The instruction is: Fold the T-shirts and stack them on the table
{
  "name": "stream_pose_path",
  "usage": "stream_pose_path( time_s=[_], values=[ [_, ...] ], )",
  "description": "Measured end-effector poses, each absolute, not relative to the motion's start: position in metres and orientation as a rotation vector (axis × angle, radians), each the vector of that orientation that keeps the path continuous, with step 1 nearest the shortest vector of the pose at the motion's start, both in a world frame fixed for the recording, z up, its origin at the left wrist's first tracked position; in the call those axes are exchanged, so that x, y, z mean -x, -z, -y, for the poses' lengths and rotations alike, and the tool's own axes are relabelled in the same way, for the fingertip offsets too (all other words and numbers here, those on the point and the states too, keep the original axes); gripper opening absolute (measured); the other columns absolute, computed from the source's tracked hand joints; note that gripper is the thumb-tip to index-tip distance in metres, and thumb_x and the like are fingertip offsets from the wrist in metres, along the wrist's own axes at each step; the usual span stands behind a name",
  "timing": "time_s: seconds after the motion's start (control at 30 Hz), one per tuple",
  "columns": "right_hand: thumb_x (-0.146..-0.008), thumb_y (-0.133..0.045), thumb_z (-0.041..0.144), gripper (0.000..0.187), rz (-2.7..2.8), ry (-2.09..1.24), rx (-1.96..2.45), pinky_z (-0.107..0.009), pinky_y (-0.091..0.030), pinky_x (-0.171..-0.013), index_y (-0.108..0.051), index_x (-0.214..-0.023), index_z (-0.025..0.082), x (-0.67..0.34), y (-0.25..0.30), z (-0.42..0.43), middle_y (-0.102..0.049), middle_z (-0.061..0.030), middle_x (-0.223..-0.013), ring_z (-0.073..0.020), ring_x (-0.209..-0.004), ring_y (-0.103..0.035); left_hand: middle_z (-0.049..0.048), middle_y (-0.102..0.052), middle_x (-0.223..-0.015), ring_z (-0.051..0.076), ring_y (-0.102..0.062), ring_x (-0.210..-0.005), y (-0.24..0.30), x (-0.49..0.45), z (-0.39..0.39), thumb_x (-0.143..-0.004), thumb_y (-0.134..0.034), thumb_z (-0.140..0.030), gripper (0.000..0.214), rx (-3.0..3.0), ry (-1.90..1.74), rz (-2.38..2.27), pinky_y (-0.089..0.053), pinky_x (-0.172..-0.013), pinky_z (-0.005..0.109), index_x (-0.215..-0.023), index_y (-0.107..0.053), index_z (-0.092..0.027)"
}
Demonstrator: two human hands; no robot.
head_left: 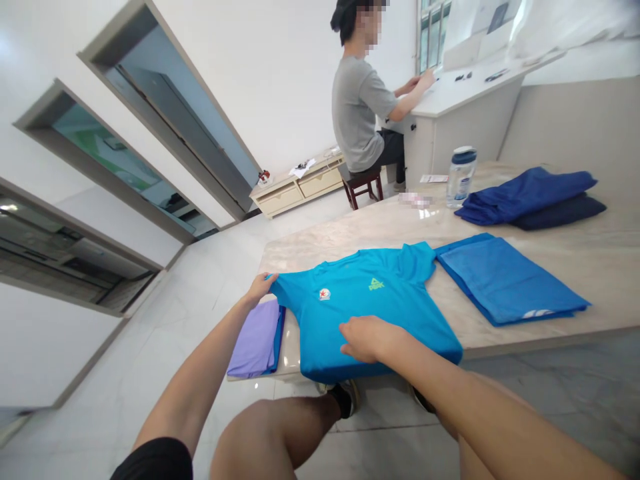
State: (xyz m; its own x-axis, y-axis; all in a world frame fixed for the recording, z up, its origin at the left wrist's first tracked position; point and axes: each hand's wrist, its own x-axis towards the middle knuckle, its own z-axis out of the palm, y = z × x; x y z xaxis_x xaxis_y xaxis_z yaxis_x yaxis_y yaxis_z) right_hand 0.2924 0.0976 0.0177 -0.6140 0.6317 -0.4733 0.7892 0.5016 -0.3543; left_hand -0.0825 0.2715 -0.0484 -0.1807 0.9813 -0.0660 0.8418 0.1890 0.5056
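A bright blue T-shirt [340, 320] lies spread front side up on the table, its lower part hanging over the near edge. It has a small round badge and a green chest logo. At the far left, my left hand [261, 287] pinches the end of one sleeve and draws it outward. My right hand [367, 339] is over the middle of the shirt, its fingers loosely bent with the thumb apart and nothing visible in them. Whether it touches the cloth I cannot tell. Folded lilac clothing [254, 340] lies below my left hand, with darker blue cloth under it.
On the marble-patterned table [310, 243], folded blue clothing [510, 277] lies to the right. Dark blue garments [530, 197] and a clear water bottle [461, 179] are farther back. A person in grey [360, 113] sits at a white desk [450, 100] beyond.
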Motion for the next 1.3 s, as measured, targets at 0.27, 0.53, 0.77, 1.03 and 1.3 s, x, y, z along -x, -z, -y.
stream_pose_path(
  time_s=[0.27, 0.53, 0.77, 1.03, 1.3],
  values=[
    [-0.109, -0.062, 0.035, 0.045, -2.392, 0.832, -1.291, -0.052, -0.062, -0.109, -0.075, -0.143, 0.009, -0.305, -0.008, -0.097, -0.072, -0.0259, -0.146, -0.0409, -0.135, -0.072, 0.0153, -0.078, -0.108, 0.037, -0.071, -0.122, 0.041, 0.050, -0.269, -0.086, -0.072, -0.040, 0.023, -1.671, -0.647, -2.336, -0.057, -0.092, 0.041, -0.098, -0.063, -0.022],
    [-0.108, -0.061, 0.034, 0.044, -2.348, 0.912, -1.359, -0.052, -0.062, -0.109, -0.075, -0.142, 0.010, -0.320, 0.000, -0.109, -0.071, -0.0254, -0.147, -0.0396, -0.136, -0.071, 0.0165, -0.079, -0.106, 0.028, -0.081, -0.095, 0.065, -0.024, -0.292, -0.105, -0.059, -0.046, 0.038, -1.595, -0.576, -2.079, -0.062, -0.081, 0.036, -0.125, -0.064, -0.015],
    [-0.111, -0.056, 0.036, 0.050, -2.307, 0.933, -1.271, -0.052, -0.059, -0.112, -0.071, -0.146, 0.005, -0.332, 0.006, -0.119, -0.068, -0.0266, -0.151, -0.0401, -0.140, -0.068, 0.0187, -0.071, -0.130, 0.024, -0.079, -0.101, 0.111, -0.072, -0.283, -0.109, -0.056, -0.041, 0.036, -1.699, -0.611, -1.879, -0.065, -0.091, 0.041, -0.135, -0.055, -0.015],
    [-0.110, -0.056, 0.037, 0.052, -2.291, 0.986, -1.291, -0.052, -0.058, -0.110, -0.070, -0.148, 0.004, -0.342, 0.020, -0.126, -0.068, -0.0276, -0.150, -0.0410, -0.138, -0.069, 0.0215, -0.061, -0.156, 0.038, -0.050, -0.152, 0.155, -0.055, -0.213, -0.104, -0.056, -0.030, 0.042, -2.131, -0.433, -1.914, -0.033, -0.132, 0.060, -0.143, -0.063, -0.016],
    [-0.109, -0.056, 0.040, 0.055, -2.288, 0.934, -1.285, -0.049, -0.056, -0.114, -0.068, -0.152, 0.006, -0.334, 0.038, -0.142, -0.067, -0.0260, -0.153, -0.0384, -0.141, -0.068, 0.0142, -0.028, -0.184, 0.033, -0.021, -0.173, 0.194, -0.088, -0.188, -0.113, -0.035, -0.047, 0.071, -2.274, -0.250, -1.990, -0.010, -0.141, 0.059, -0.177, -0.035, -0.017]
  ],
)
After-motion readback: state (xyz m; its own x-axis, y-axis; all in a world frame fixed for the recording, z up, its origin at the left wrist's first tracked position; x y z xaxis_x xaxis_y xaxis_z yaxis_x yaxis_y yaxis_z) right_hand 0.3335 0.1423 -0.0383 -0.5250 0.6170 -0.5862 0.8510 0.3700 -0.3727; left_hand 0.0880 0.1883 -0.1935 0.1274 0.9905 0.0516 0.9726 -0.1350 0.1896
